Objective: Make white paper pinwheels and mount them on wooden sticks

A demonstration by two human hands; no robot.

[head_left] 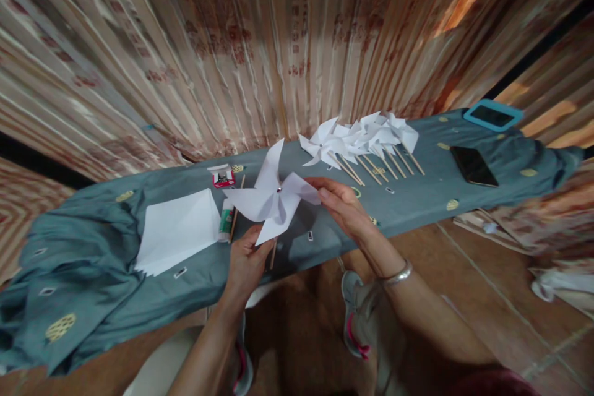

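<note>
A white paper pinwheel [266, 203] with a small metal pin at its centre is held up over the cloth-covered bench. My right hand [342, 207] pinches the tip of its right blade between thumb and fingers. Below, my left hand [248, 261] is closed at the lower blade, its fingertips partly hidden behind the paper. Part of a wooden stick [273, 255] shows under the pinwheel beside the left hand. Just left of the pinwheel stand a green and white glue stick [226, 221] and another wooden stick [237, 207], both lying on the cloth.
White paper sheets [179, 229] lie stacked at left. Behind the glue is an open red box [223, 177] of small pins. Several finished pinwheels [362, 136] lie at the back. A dark phone [474, 166] and a blue-framed device [492, 114] rest on the bench cloth [417, 201] at right.
</note>
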